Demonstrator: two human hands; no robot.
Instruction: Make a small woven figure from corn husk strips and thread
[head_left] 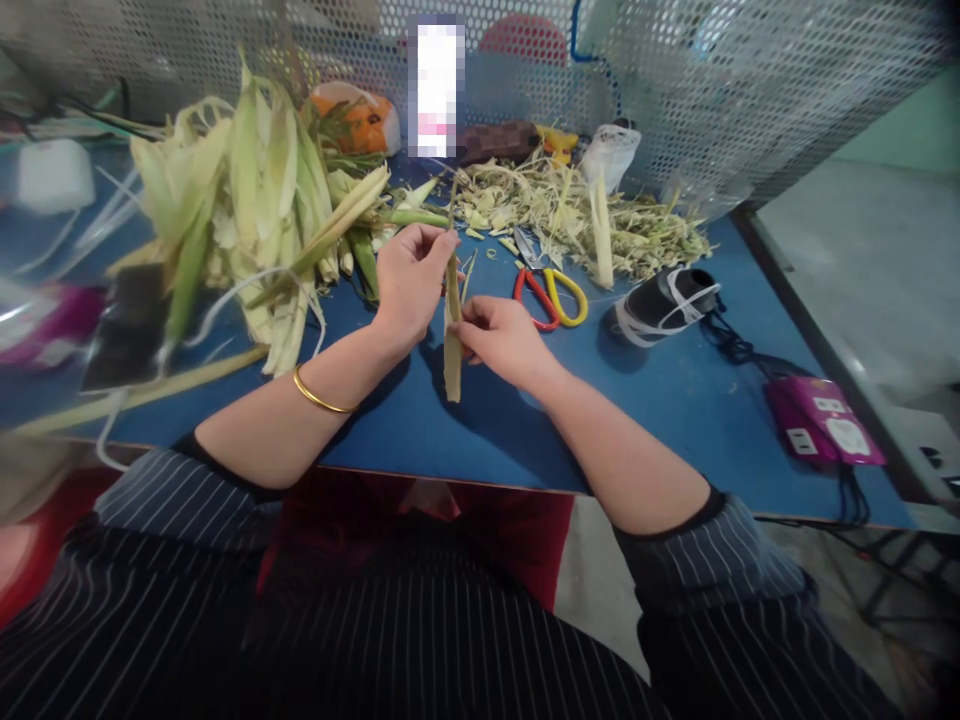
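A narrow strip of dried husk [452, 365] hangs upright between my hands over the blue table. My left hand [411, 280] pinches its upper part. Lower down, my right hand [504, 340] is closed on the strip's side from the right. Scissors [551, 295] with one red and one yellow handle lie just beyond my right hand, blades partly apart. To the left rises a big heap of pale green husks [262, 180]. Behind the scissors spreads a pile of shredded husk scraps [525, 200], with one longer pale piece [601, 235] on its front edge.
A black cylinder wound with white cord [660, 305] is on the right, near a purple power strip [821, 420] with black cables. An orange packet [356, 118] and a white bag [611, 155] stand by the perforated metal screen [675, 90]. A dark flat object [124, 330] is at left.
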